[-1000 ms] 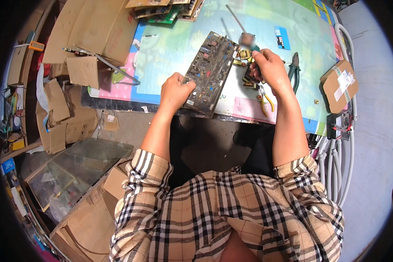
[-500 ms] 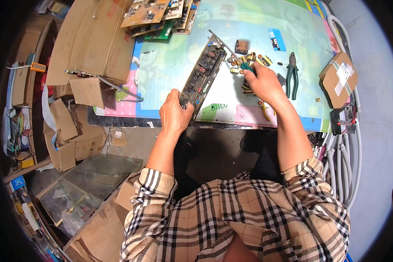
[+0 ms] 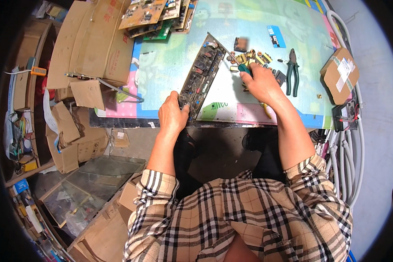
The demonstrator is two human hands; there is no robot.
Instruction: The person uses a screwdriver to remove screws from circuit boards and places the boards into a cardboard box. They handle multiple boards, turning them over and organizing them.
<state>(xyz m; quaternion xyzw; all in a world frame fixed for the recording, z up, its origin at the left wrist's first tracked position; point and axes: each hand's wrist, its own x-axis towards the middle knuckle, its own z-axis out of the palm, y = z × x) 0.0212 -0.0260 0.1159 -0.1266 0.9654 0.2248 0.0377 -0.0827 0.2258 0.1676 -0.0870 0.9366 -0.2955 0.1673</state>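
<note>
Left hand (image 3: 172, 117) clamped on near end of long circuit board (image 3: 201, 76), board tilted up on edge, running toward 1 o'clock across surface (image 3: 170, 74). Right hand (image 3: 260, 83) closed around green-handled screwdriver (image 3: 236, 62), tip at board's far end. Pile of loose copper-wound parts (image 3: 253, 59) at 3 o'clock of board, apparently stripped off already: some progress judged. Board densely populated yet, most removal left. Pliers (image 3: 292, 72) idle beyond right hand. Stack of more boards (image 3: 155, 15) at 11 o'clock, untouched.
</note>
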